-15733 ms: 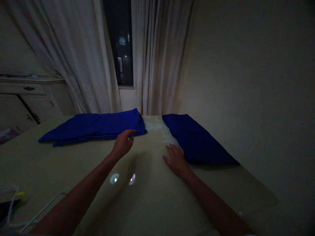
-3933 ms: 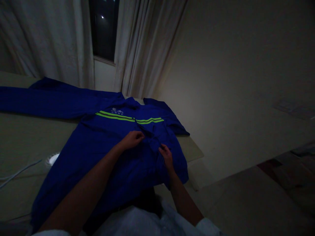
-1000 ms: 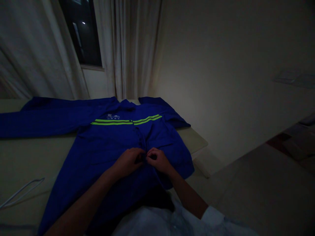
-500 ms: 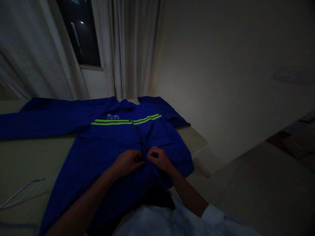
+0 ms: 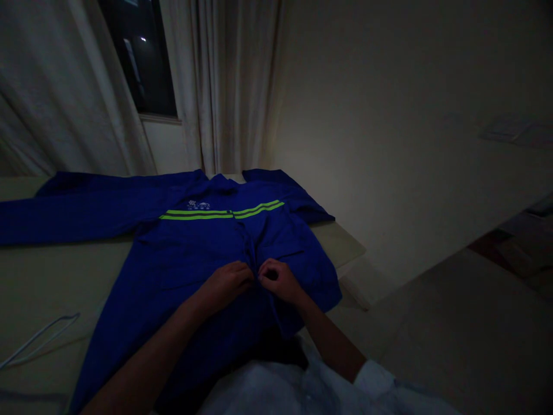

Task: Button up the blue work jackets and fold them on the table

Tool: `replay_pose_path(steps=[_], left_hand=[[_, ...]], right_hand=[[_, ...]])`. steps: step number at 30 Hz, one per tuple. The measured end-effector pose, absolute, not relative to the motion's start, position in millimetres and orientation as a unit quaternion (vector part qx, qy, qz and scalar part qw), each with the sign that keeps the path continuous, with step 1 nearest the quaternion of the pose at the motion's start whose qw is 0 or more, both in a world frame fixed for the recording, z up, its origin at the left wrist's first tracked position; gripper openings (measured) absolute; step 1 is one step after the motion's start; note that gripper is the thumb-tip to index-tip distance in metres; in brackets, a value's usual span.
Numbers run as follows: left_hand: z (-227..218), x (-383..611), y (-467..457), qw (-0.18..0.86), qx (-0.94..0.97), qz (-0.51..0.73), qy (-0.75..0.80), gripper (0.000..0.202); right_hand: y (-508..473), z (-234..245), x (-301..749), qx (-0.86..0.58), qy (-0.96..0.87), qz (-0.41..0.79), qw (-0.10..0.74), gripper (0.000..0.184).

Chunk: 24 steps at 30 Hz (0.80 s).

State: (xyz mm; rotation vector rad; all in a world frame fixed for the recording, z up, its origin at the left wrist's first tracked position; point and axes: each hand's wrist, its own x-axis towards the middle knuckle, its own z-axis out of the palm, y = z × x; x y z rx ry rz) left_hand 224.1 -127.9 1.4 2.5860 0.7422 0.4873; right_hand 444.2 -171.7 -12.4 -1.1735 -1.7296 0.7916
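A blue work jacket (image 5: 181, 248) lies front up, its collar at the far side and its hem towards me. Two bright green stripes and a small white logo cross its chest. At the front opening, below the stripes, my left hand (image 5: 228, 281) is closed on the edge of the cloth. My right hand (image 5: 279, 279) pinches the other edge right beside it, thumb and forefinger forming a ring. The fingertips of both hands nearly meet. Whatever small fastening may be between them is hidden in the dim light.
The jacket rests on a pale table (image 5: 108, 271), whose right corner shows past the garment. A white cable (image 5: 38, 340) loops over the table at left. Behind hang grey curtains (image 5: 233, 86) beside a dark window (image 5: 147, 63). A plain wall (image 5: 367, 144) rises at right.
My left hand has turned and its fingers have closed in nearer to the right hand at the opening. My right hand has stayed almost in place.
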Motion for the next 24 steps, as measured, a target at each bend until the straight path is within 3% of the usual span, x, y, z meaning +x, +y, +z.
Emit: replay_pose_path(steps=[12, 16, 19, 22, 24], left_hand=[[3.2, 225.8, -130.8, 0.163, 0.928, 0.17, 0.29, 0.022], [2.6, 223.7, -130.2, 0.117, 0.942, 0.151, 0.276, 0.012], [1.5, 222.9, -129.9, 0.093, 0.945, 0.156, 0.271, 0.011], [-0.7, 222.7, -129.5, 0.124, 0.935, 0.186, 0.275, 0.014], [-2.7, 222.4, -128.6, 0.174, 0.92, 0.208, 0.282, 0.019]], right_hand=[[-172.5, -14.4, 444.3, -0.469, -0.695, 0.337, 0.428, 0.008], [-173.3, -10.7, 444.2, -0.469, -0.695, 0.341, 0.425, 0.017], [-173.0, -10.7, 444.5, -0.467, -0.699, 0.332, 0.428, 0.012], [-173.0, -13.0, 444.7, -0.463, -0.7, 0.329, 0.433, 0.003], [-173.6, -14.0, 444.3, -0.464, -0.696, 0.333, 0.436, 0.011]])
